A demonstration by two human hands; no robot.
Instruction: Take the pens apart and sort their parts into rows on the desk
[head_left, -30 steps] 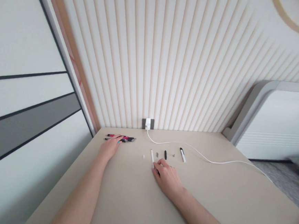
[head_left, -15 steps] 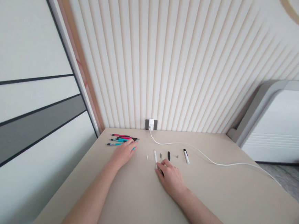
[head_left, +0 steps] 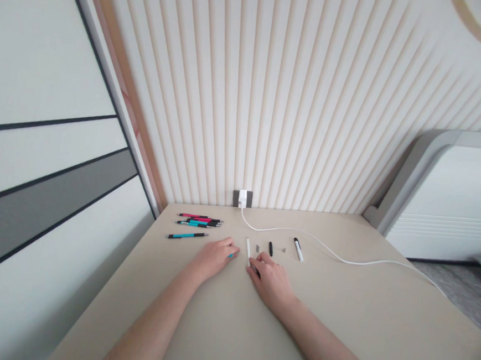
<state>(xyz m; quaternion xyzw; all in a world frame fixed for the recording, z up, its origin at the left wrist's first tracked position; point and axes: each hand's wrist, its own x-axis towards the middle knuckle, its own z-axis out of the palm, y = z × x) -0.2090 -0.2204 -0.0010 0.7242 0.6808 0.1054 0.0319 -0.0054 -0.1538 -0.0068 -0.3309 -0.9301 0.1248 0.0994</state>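
One blue pen [head_left: 187, 236] lies before a pile of pens [head_left: 194, 224] too overlapped to count. To the right: two white sticks [head_left: 248, 248], one black cap [head_left: 270, 249], two grey bits [head_left: 257, 248], one white marker [head_left: 299, 251]. The left hand [head_left: 217, 254], palm down, grips a blue piece [head_left: 230, 256]; the right hand [head_left: 270, 276] curls beside the sticks, grip unclear.

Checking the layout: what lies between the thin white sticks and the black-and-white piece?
Head view, left to right: a grey piece, a black piece, a tiny greyish bit.
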